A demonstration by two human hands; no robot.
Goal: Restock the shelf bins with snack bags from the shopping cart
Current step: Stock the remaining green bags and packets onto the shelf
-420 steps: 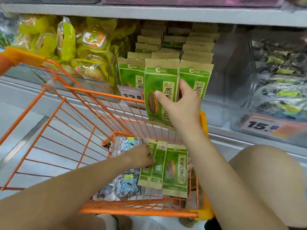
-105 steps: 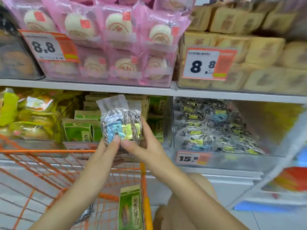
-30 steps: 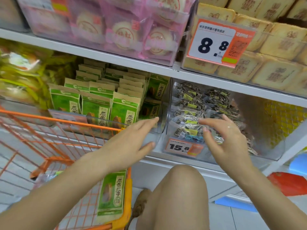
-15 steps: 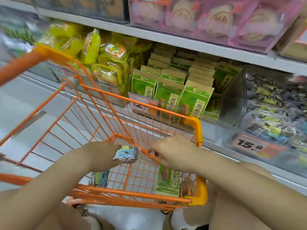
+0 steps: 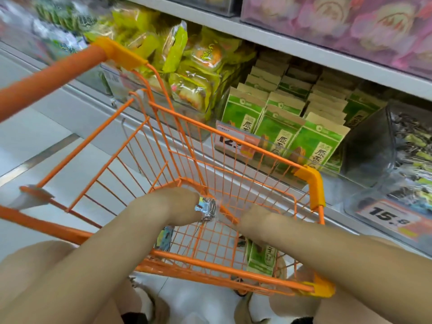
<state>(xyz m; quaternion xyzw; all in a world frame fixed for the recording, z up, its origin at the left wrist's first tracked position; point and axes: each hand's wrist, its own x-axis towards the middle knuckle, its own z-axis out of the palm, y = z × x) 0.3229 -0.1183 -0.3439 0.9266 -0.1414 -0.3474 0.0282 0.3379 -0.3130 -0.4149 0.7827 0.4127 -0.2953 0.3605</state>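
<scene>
A person reaches both arms down into an orange wire shopping cart (image 5: 210,160) standing against a store shelf (image 5: 292,46). The left hand (image 5: 173,204) has its grip curled around a small silvery snack bag (image 5: 207,210) near the cart's middle, while the right hand (image 5: 254,218) hangs just beside it, its grip too blurred to tell. A green seed bag (image 5: 261,258) stands in the cart's near right corner below the right forearm, and matching green bags (image 5: 301,127) fill a clear shelf bin behind the cart's far rim, silvery bags (image 5: 413,150) in the next.
</scene>
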